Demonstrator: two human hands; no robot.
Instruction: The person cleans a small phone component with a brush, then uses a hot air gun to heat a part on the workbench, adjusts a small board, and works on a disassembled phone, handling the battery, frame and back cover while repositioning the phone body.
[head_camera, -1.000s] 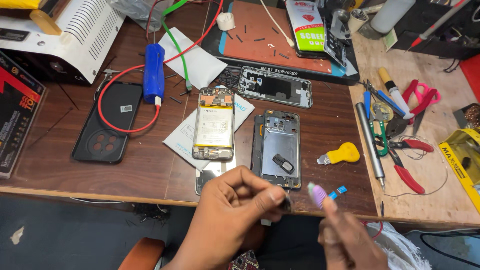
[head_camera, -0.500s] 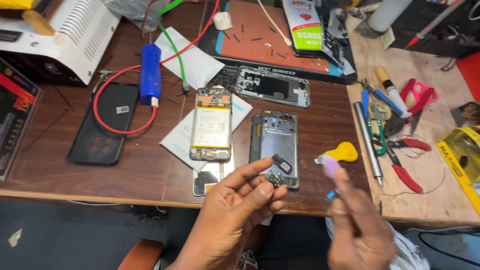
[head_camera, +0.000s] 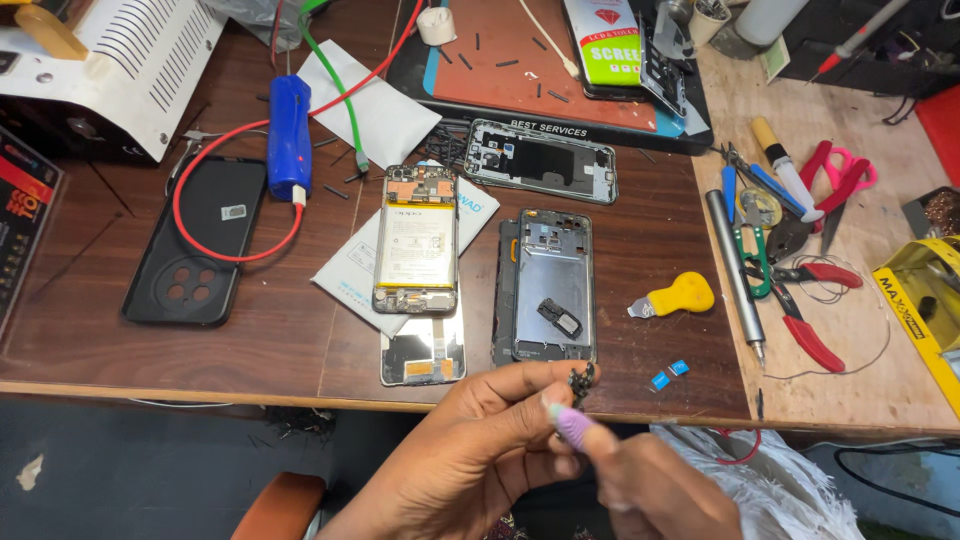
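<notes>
My left hand pinches a small black phone part between thumb and fingers, just over the table's front edge. My right hand is pressed up against it from the right and grips a small purple-tipped tool, its tip touching the left fingers. Right behind the hands lies a grey phone middle frame with a small black module in it. To its left sits an opened phone with its battery exposed. Two small blue bits lie on the table to the right of the hands.
A yellow pry tool, a metal screwdriver, red pliers and pink scissors lie at the right. A black phone case, a blue tool on a red cable and a white machine are at the left. Another phone frame lies farther back.
My right hand has moved left and down against the left hand. The blue bits it held beside the purple tool now lie on the table.
</notes>
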